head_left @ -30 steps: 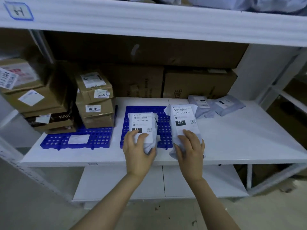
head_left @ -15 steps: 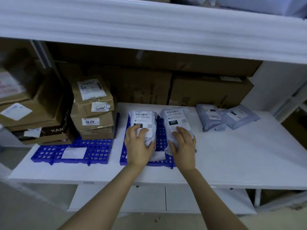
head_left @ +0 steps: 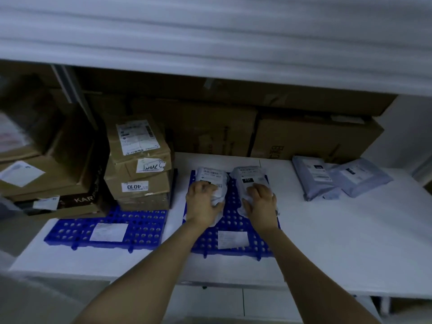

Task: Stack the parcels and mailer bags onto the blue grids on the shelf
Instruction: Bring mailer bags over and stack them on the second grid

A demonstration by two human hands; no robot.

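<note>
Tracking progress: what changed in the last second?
The left hand and right hand slid the left mailer bag and right mailer bag rearward from the shelf front, deeper onto the blue grid, still gripping them. The grey mailer bags and cardboard parcels stayed put.

Two blue grids, left grid [head_left: 70, 230] and middle grid [head_left: 233, 220], two white mailer bags [head_left: 212, 177] [head_left: 249, 176], two grey mailer bags [head_left: 311, 178] [head_left: 360, 177] far right, three small parcels [head_left: 140, 141] stacked left, two paper labels [head_left: 108, 232] [head_left: 232, 239], two hands [head_left: 202, 204] [head_left: 261, 206].
</note>
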